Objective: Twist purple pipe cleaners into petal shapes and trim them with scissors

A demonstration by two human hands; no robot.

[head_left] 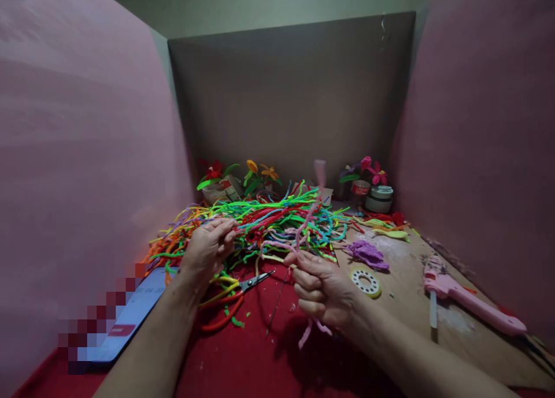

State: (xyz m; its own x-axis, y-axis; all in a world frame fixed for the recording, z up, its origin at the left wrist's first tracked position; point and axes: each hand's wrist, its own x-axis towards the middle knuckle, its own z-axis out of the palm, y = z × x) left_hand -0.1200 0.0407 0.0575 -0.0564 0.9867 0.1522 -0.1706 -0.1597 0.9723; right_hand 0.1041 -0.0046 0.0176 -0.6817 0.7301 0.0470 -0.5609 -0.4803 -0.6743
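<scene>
A heap of many-coloured pipe cleaners (pixel 269 222) lies across the middle of the table. My left hand (pixel 208 249) rests on the heap's left side, fingers curled among the strands and pinching some of them. My right hand (pixel 323 288) is closed in a fist around pink pipe cleaners (pixel 309 219); they stick up blurred above the fist, and short pink ends hang below it. Scissors with orange handles (pixel 243 287) lie on the red cloth between my hands.
A phone (pixel 130 317) lies at the left. A purple pipe-cleaner piece (pixel 367 253), a white ring disc (pixel 366 282) and a pink glue gun (pixel 468 300) sit on the right. Finished flowers (pixel 255 175) and a jar (pixel 379 199) stand at the back. Walls enclose three sides.
</scene>
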